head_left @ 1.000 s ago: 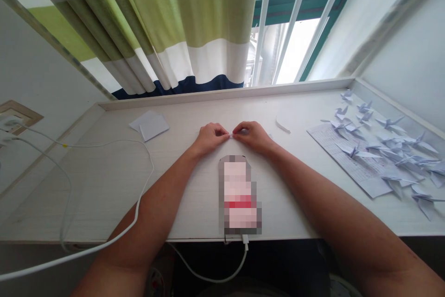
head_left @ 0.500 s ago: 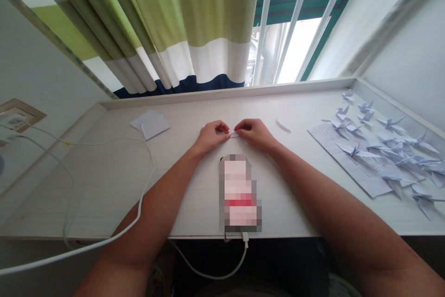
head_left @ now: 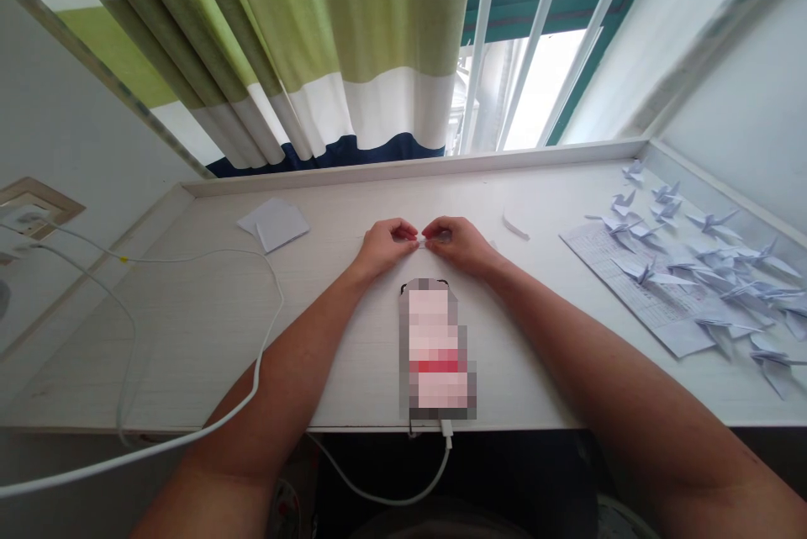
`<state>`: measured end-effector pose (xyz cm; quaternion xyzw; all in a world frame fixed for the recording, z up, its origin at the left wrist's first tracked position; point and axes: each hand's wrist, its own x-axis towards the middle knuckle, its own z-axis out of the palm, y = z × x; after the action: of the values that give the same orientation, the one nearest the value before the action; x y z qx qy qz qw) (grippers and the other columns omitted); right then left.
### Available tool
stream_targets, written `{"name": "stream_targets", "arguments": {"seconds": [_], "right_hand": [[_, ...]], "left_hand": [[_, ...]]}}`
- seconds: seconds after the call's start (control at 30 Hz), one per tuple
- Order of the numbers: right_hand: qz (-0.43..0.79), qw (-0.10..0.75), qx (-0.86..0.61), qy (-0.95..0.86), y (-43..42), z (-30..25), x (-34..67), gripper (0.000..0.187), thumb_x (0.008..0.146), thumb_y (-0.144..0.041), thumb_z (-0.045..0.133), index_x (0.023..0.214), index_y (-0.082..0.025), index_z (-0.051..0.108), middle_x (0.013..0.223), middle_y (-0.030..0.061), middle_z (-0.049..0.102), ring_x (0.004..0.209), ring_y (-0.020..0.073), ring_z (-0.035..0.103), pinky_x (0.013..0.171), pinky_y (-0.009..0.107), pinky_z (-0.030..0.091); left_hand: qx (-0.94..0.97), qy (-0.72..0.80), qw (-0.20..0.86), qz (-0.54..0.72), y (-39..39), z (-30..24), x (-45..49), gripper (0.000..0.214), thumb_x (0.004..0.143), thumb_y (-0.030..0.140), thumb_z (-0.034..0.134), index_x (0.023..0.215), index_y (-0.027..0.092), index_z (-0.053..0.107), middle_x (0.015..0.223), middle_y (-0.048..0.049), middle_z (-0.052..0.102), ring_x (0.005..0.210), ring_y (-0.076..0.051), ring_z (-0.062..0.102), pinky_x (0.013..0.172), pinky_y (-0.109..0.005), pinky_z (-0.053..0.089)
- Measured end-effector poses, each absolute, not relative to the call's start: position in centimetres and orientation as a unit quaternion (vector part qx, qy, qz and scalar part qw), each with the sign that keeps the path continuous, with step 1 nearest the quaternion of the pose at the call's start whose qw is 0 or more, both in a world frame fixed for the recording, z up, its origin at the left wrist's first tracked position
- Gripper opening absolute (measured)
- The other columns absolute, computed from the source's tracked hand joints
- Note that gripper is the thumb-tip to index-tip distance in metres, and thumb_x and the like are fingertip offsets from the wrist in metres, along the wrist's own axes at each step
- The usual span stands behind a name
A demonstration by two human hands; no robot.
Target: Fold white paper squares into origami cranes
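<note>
My left hand [head_left: 392,245] and my right hand [head_left: 455,243] meet near the middle of the white desk, fingertips almost touching. Both are closed in a pinch on a small piece of white paper [head_left: 422,244]. Only a sliver of it shows between the fingers, so its folded shape is mostly hidden. Just in front of my hands lies a phone [head_left: 435,354] with its screen blurred out. To the right of my right hand rests a thin curved strip of paper [head_left: 515,225].
Several folded paper cranes [head_left: 706,270] cover the right side, some on a printed sheet [head_left: 630,295]. White paper squares [head_left: 277,224] lie at the left. A white cable [head_left: 271,337] loops over my left forearm; another cable [head_left: 447,438] plugs into the phone. The desk's raised rim [head_left: 409,166] runs along the back.
My hands have drawn slightly closer together, and less of the paper shows between them. The view has shifted very little; the other things lie as before.
</note>
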<state>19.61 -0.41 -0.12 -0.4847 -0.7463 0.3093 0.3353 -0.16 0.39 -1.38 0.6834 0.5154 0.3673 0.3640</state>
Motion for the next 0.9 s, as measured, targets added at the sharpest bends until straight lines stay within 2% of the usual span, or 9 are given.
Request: {"name": "stream_targets", "arguments": {"seconds": [0.2, 0.4, 0.57, 0.77, 0.9], "right_hand": [[0.295, 0.324, -0.483, -0.758, -0.5, 0.1, 19.5, 0.017, 0.082, -0.013, 0.067, 0.096, -0.016, 0.074, 0.102, 0.009, 0.077, 0.093, 0.0204, 0.071, 0.087, 0.034, 0.055], [0.302, 0.318, -0.492, -0.752, -0.6, 0.2, 19.5, 0.017, 0.082, -0.012, 0.068, 0.097, -0.016, 0.073, 0.103, 0.0083, 0.077, 0.093, 0.0196, 0.071, 0.087, 0.032, 0.054], [0.306, 0.321, -0.485, -0.754, -0.6, 0.2, 19.6, 0.016, 0.081, -0.011, 0.068, 0.095, -0.016, 0.074, 0.101, 0.0086, 0.077, 0.092, 0.0195, 0.071, 0.087, 0.032, 0.055], [0.336, 0.337, -0.502, -0.722, -0.2, -0.3, 19.4, 0.014, 0.082, -0.018, 0.068, 0.094, -0.016, 0.074, 0.095, 0.0083, 0.077, 0.088, 0.0194, 0.071, 0.081, 0.031, 0.056], [0.276, 0.32, -0.508, -0.751, 0.2, -1.1, 19.0, 0.018, 0.081, -0.021, 0.071, 0.098, -0.02, 0.076, 0.1, 0.0076, 0.074, 0.091, 0.0209, 0.069, 0.084, 0.034, 0.055]], "left_hand": [[0.68, 0.514, 0.371, 0.367, 0.2, -1.1, -0.1, 0.019, 0.072, 0.028, 0.077, 0.089, 0.02, 0.073, 0.093, -0.0065, 0.077, 0.088, -0.021, 0.071, 0.087, -0.036, 0.054], [0.654, 0.494, 0.406, 0.405, 0.2, -0.8, -0.2, 0.021, 0.09, 0.033, 0.058, 0.1, 0.018, 0.069, 0.093, -0.0072, 0.077, 0.093, -0.02, 0.072, 0.092, -0.035, 0.053], [0.708, 0.495, 0.332, 0.377, 0.0, -1.5, -0.3, 0.027, 0.078, 0.029, 0.075, 0.104, 0.021, 0.071, 0.101, -0.0055, 0.077, 0.097, -0.021, 0.071, 0.096, -0.037, 0.052], [0.74, 0.51, 0.279, 0.338, -0.2, -1.3, -0.1, 0.025, 0.079, 0.028, 0.074, 0.103, 0.027, 0.07, 0.098, -0.0009, 0.077, 0.097, -0.021, 0.07, 0.097, -0.039, 0.05], [0.753, 0.514, 0.246, 0.328, -0.4, -1.1, 0.0, 0.024, 0.08, 0.027, 0.074, 0.103, 0.028, 0.069, 0.098, 0.0, 0.076, 0.099, -0.022, 0.068, 0.099, -0.041, 0.047]]}}
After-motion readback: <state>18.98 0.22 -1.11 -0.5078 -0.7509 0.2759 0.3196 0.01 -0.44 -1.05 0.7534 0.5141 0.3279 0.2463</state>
